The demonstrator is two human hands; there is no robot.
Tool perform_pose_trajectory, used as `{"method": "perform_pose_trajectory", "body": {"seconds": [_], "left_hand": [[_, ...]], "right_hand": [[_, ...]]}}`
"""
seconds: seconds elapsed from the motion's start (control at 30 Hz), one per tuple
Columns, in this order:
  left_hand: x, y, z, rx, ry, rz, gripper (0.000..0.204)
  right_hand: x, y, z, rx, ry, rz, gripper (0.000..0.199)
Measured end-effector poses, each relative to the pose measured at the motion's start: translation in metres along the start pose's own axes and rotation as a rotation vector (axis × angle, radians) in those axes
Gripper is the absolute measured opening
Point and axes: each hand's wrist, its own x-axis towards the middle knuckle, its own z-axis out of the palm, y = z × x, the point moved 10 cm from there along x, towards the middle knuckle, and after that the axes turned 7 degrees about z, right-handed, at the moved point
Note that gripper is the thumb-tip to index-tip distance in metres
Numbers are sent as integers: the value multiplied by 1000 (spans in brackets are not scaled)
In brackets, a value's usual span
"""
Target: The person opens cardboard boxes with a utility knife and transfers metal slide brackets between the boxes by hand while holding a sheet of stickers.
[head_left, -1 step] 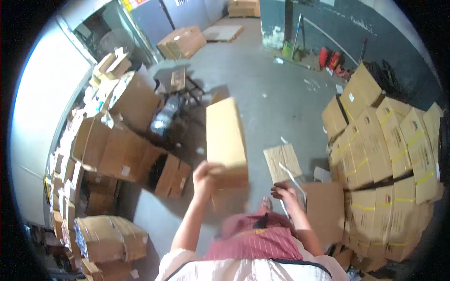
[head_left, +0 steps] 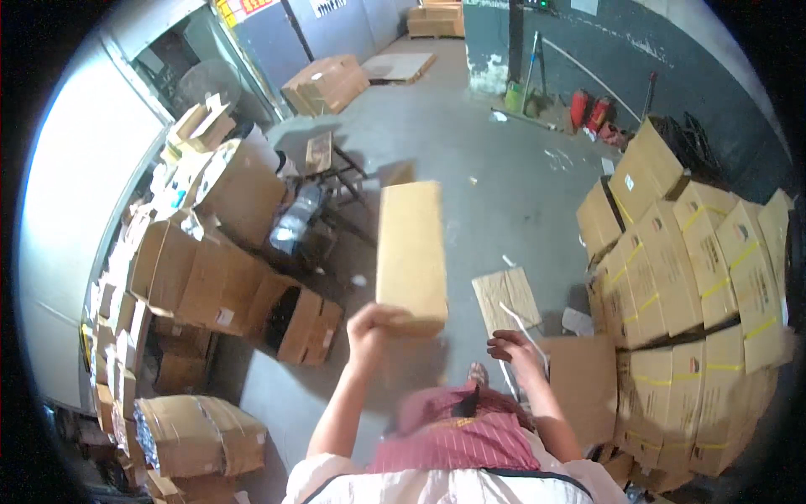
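Observation:
My left hand (head_left: 374, 332) is closed on the near left edge of a long, narrow tan cardboard box (head_left: 410, 252). The box is held up in front of me, its far end pointing away. To the right, clear of the box, my right hand (head_left: 516, 353) has its fingers loosely bent and apart, with nothing seen in it. A white strip (head_left: 522, 319) runs close by that hand; whether they touch I cannot tell. Beyond it, a flat piece of cardboard (head_left: 508, 296) lies on the floor.
Strapped cardboard cartons (head_left: 663, 269) are stacked along the right. On the left stand an opened brown carton (head_left: 193, 269), a tied cardboard bundle (head_left: 201, 428) and a small stool (head_left: 321, 155). Red extinguishers (head_left: 588, 109) stand by the far right wall.
The box in my left hand has shifted slightly right and turned a little, and looks less blurred. My left hand has moved slightly with it. My right hand stays nearly in place.

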Motion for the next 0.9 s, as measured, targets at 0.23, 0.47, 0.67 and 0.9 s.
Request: {"method": "perform_pose_trajectory", "body": {"seconds": [0.23,0.47,0.67,0.9], "left_hand": [[68,44,72,710,-434,759,40],[175,-35,70,832,-498,795,45],[327,-91,48,731,-449,872,56],[524,-137,68,619,-714,828,84]], "right_hand": [[105,-119,40,3,-181,134,43],[266,-145,131,-300,-394,415,79],[432,-208,176,-602,-293,446,95],[561,-302,152,-652,-114,624,113]]}}
